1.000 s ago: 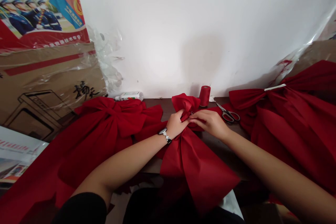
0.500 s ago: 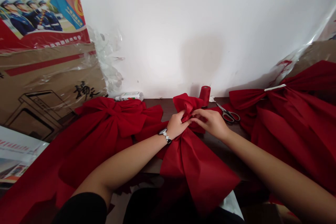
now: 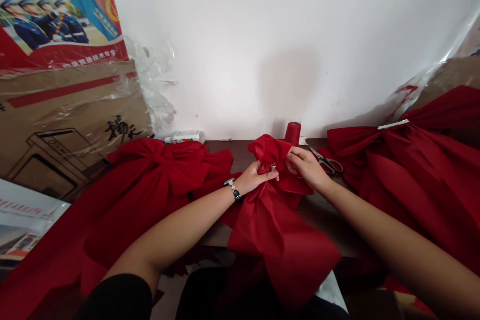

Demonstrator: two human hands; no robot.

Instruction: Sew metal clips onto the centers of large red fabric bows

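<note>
The red cloth (image 3: 287,240) is held between the two hands, over the near part of the bench (image 3: 239,148); its gathered waist is gripped by the left hand (image 3: 257,178), with the thumb laid across the folds; an edge of its upper loop is pinched between the thumb and fingers of the right hand (image 3: 305,167); a small metal piece (image 3: 273,166) is seen at the waist, just above the left thumb; the lower part of the cloth is spread toward the lap, past the edge of the bench.

Along the wall (image 3: 225,50), a white bottle (image 3: 186,137) is laid on its side, its contents hidden; behind the upper loop, a spool (image 3: 293,133) is stood upright, wound with red thread, with thin needles seen at its top; beside the right hand, the scissors (image 3: 330,165) are partly covered by it.

A red bow (image 3: 161,175) is laid on the left, and more red fabric (image 3: 412,175) is heaped on the right, crossed by a white strip (image 3: 393,125); at the far left, a cardboard box (image 3: 71,110) is partly covered with clear plastic (image 3: 155,92); its inside cannot be seen.
</note>
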